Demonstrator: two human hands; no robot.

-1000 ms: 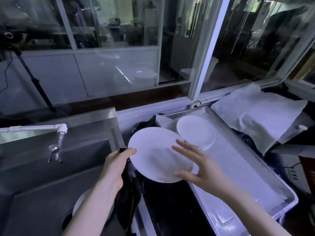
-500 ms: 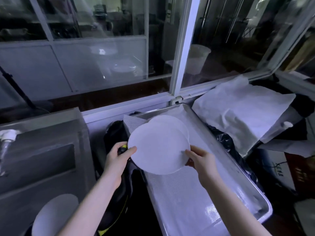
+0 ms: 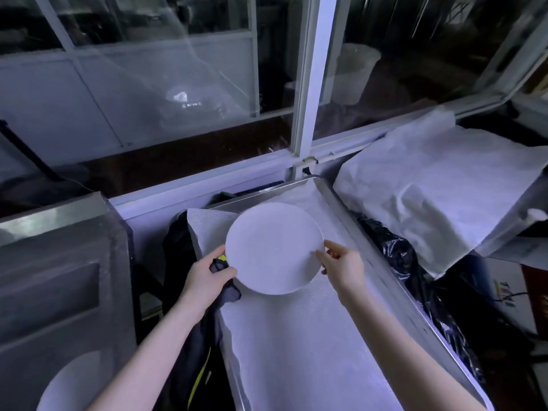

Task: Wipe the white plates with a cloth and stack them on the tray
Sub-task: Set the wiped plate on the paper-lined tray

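Note:
A white plate lies flat over the far end of the metal tray, which is lined with white mesh. It covers the stack of plates seen before, so the stack is hidden. My left hand grips the plate's left rim together with a dark cloth with a yellow-green trim. My right hand pinches the plate's right rim. Another white plate lies in the steel sink at the bottom left.
A dark bag or cloth hangs between sink and tray. Crumpled white sheets cover a box to the right, with black plastic beside the tray. A window frame stands right behind.
Both hands carried the plate from beside the sink to the right and set it down over the stack on the tray. My right hand shifted from the plate's face to its rim.

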